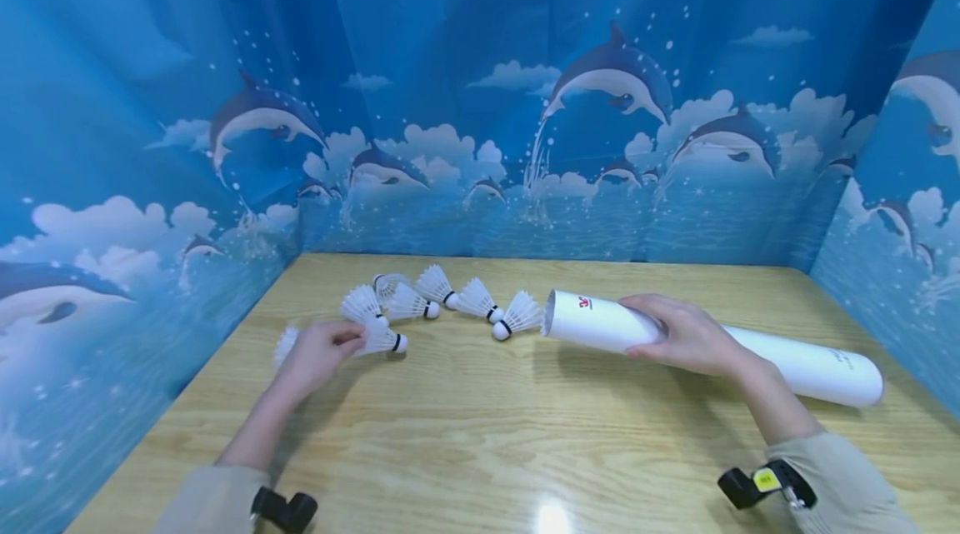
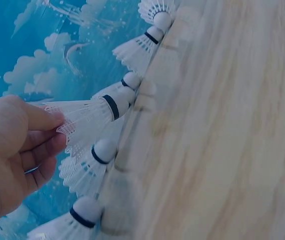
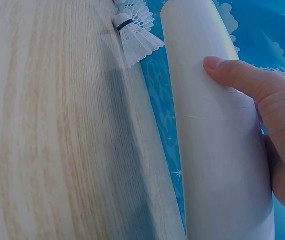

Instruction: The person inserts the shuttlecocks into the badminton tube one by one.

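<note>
White tube (image 1: 600,326) on my right, pinched shuttlecock (image 2: 88,116) on my left

My left hand (image 1: 313,357) has its thumb and fingers closed on the shuttlecock by the open rim of its skirt, so the cork end with its black band points away from my palm, to the right in the head view. I cannot tell whether its cork touches the counter (image 1: 465,426).

My right hand (image 1: 693,338) is wrapped around the tube near its middle, thumb along the near side; the other fingers are mostly hidden behind it. The tube lies slantwise over the right half of the counter, its open end facing left and its other end towards the right edge, nearer to me. A red mark (image 1: 585,302) sits by the open end, small grey lettering (image 1: 843,357) by the far one. A shadow falls on the wood below the open end.

Just beside that opening is a loose shuttlecock (image 1: 522,311), cork towards me. More loose shuttlecocks (image 1: 476,298) spread leftwards from it in an uneven row, several overlapping, and one (image 1: 284,344) is partly hidden behind my left hand.

Beige sleeves (image 1: 843,480) cover my forearms, with a black device at each wrist. Behind the counter hangs a blue backdrop (image 1: 465,34) printed with dolphins and clouds.
</note>
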{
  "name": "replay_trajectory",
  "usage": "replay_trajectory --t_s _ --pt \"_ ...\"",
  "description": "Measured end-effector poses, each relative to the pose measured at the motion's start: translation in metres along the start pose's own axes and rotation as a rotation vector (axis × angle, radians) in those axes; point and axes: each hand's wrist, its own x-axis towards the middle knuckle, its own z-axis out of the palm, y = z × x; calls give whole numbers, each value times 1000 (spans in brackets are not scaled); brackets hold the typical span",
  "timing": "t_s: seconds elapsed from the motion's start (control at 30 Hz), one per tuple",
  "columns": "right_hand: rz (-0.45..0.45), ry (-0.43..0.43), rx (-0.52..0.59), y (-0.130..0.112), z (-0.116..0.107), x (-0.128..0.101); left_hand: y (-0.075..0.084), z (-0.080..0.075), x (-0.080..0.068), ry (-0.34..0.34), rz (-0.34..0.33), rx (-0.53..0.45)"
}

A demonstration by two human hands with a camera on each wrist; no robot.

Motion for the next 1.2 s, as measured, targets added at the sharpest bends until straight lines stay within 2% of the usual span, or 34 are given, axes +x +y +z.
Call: replay_trajectory --t_s 0.27,0.53,0.83,1.1,1.2 --pt "8 -2 12 0 0 -1 17 14 10 9 99 4" --pt "-8 1 6 -1 3 -1 38 31 22 -39 166 -11" --pt "4 -10 10 -2 3 -1 62 52 34 5 237 -132" --pt "8 -16 3 -2 3 0 88 66 42 -21 240 -214" --pt "5 -12 0 -2 3 0 97 73 46 -23 261 -229"
